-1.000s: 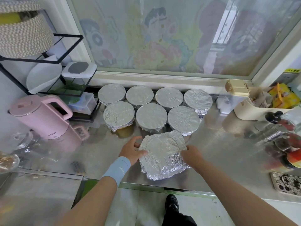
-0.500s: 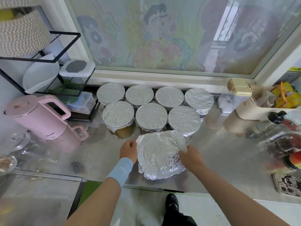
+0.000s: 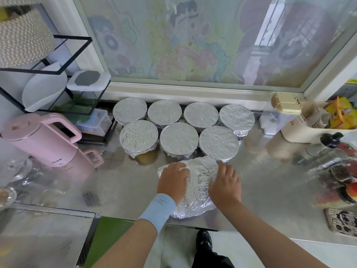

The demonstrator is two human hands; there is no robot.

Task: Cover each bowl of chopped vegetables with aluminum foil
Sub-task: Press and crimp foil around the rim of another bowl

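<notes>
Steel tabletop (image 3: 270, 190) under a window (image 3: 193, 45) with faded cartoon film on the glass, pretty cluttered kitchen corner. Seven round bowls capped in smooth silver foil (image 3: 178, 140) sit in two tight rows at 12 o'clock. Right at the front edge is the last bowl under a crumpled sheet of aluminium foil (image 3: 201, 182), with the bowl itself totally hidden.

What changed: a second ago both hands were out at 9 and 3 o'clock on the rim, working the foil down the sides. Now they've come up onto the top. The left hand (image 3: 172, 182), pale blue wristband (image 3: 158, 209) on it, lies palm-down on the 9 o'clock half, fingers bent a bit over the dome, but I don't see a pinch. The right hand (image 3: 225, 185) is flat and spread on the 3 o'clock half, gripping nothing.

Looks to me like the final smoothing press, so the job's nearly done, though the skirt at 6 o'clock is ragged next to the others and might want another crimp.

Around it: pink electric kettle (image 3: 44, 140) at 9 o'clock, black wire rack (image 3: 58, 55) at 10, cream plastic tub (image 3: 301, 130) at 2
</notes>
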